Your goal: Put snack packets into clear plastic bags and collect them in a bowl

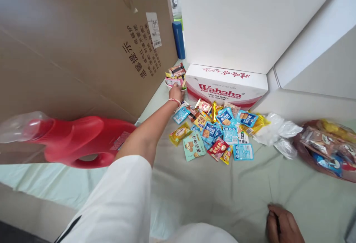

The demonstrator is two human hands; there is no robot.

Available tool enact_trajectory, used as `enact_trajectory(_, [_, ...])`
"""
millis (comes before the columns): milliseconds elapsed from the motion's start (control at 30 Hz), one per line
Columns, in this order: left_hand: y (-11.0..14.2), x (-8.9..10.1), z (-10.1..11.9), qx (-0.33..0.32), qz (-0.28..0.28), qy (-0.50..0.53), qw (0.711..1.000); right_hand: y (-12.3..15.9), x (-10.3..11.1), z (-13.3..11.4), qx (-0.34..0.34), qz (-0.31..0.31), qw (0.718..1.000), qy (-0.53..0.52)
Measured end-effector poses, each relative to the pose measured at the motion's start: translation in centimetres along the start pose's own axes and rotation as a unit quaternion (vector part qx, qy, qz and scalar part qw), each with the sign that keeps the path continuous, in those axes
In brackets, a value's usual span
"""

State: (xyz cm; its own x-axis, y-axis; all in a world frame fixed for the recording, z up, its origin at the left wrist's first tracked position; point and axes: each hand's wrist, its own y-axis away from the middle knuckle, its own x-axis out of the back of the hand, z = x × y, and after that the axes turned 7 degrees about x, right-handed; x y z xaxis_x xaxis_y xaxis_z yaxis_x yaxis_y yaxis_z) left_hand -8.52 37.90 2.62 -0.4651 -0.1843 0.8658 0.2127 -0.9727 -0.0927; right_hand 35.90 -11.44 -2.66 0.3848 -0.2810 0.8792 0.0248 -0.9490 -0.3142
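Observation:
My left hand [175,92] reaches to the far side of the bed-like surface, at a small white bowl [168,85] heaped with wrapped snacks [176,72]. Its fingers look closed at the near side of the bowl; what they grip is hidden. To the right of that wrist spreads a loose pile of snack packets, among them a light-green packet [194,146], a red packet [219,149], a yellow packet [180,133] and several blue ones [230,135]. My right hand [284,223] rests near the bottom right on the green cloth, fingers curled, nothing visible in them.
A white Wahaha carton [226,87] stands behind the pile. A large brown cardboard box [83,43] walls the left, with a red jug [83,139] lying before it. At right are a crumpled clear plastic bag [278,130] and a brown basket [303,148] of snacks. A blue cylinder [178,40] stands behind.

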Motion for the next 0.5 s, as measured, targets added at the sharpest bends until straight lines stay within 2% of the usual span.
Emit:
enact_trajectory(200, [11.8, 4.6, -2.4, -0.046, 0.017, -0.037, 0.998, -0.2, 0.3, -1.5, -0.018, 0.003, 1.000, -0.018])
enact_trajectory(333, [19.9, 8.1, -3.2, -0.110, 0.049, -0.032, 0.992, -0.2, 0.2, -1.7, -0.027, -0.003, 0.999, -0.044])
enact_trajectory(433, [25.3, 10.3, -2.2, -0.192, 0.071, -0.002, 0.979, -0.1, -0.1, -1.5, -0.032, -0.001, 0.998, -0.052])
enact_trajectory(500, [28.1, 10.8, -0.3, -0.208, 0.077, 0.046, 0.974, -0.1, -0.2, -1.4, -0.028, 0.005, 0.998, -0.049])
